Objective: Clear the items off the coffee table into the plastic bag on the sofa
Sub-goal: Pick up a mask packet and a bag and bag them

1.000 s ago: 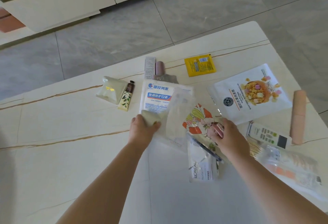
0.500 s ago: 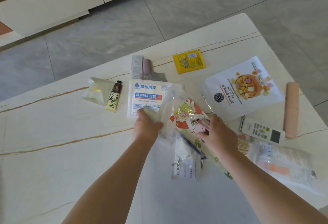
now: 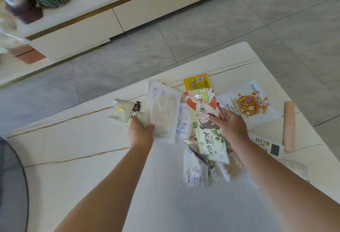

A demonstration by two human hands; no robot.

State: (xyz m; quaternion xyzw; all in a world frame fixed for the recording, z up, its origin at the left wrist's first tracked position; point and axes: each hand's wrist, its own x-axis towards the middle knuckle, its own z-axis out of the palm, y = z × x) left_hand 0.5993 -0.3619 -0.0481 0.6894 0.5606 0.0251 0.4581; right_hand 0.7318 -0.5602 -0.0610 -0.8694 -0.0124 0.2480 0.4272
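Observation:
My left hand [image 3: 140, 134] grips a clear packet with a white face mask [image 3: 162, 110], lifted off the cream coffee table [image 3: 77, 149], along with a small pale sachet. My right hand [image 3: 230, 127] holds up a cartoon-printed green sheet-mask packet [image 3: 206, 121] together with a pink pen. On the table lie a yellow sachet [image 3: 196, 82], a cereal pouch [image 3: 248, 103], a white L'Oreal packet [image 3: 195, 169], a pale pouch [image 3: 119, 111] with a dark hand-cream tube, a remote [image 3: 268, 145] and a pink roll [image 3: 289, 126]. The plastic bag and sofa are out of view.
Grey tiled floor [image 3: 202, 33] lies beyond the table's far edge. A low cream cabinet [image 3: 114, 20] with a dark bowl, a white jar and a red item stands at the back. A dark round shape [image 3: 11, 185] sits at the left edge.
Both hands have lifted their packets off the table: the left raised the mask packet, the right raised the cartoon packet upright. The view tilted up, showing the cabinet.

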